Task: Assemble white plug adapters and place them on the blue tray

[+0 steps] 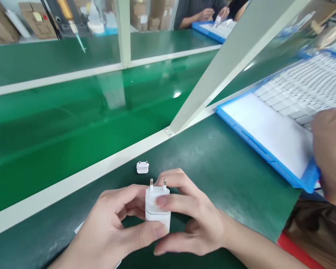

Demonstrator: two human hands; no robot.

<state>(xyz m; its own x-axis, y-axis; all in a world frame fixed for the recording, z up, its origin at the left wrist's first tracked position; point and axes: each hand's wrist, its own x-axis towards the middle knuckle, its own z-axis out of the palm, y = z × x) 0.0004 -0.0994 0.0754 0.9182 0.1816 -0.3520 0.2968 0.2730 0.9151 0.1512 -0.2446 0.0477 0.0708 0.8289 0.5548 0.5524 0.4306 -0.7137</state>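
A white power adapter (157,216) with a two-pin plug head stands upright between my hands, its metal pins pointing away from me. A thin seam runs across it between plug head and body. My left hand (109,224) is closed on the lower body, thumb across its front. My right hand (196,213) grips the upper part, index fingertip on the plug head's face and other fingers behind or below. On the green table just beyond my fingers lies a small white two-pin plug piece (142,167). White edges of something mostly hidden show beside my left hand.
A blue tray (257,144) with rows of white pieces lies at right, a co-worker's hand (330,157) over it. A slanted metal post (212,71) rises from the rail beside the green conveyor belt (81,123). Another person's hands work over a tray across the belt.
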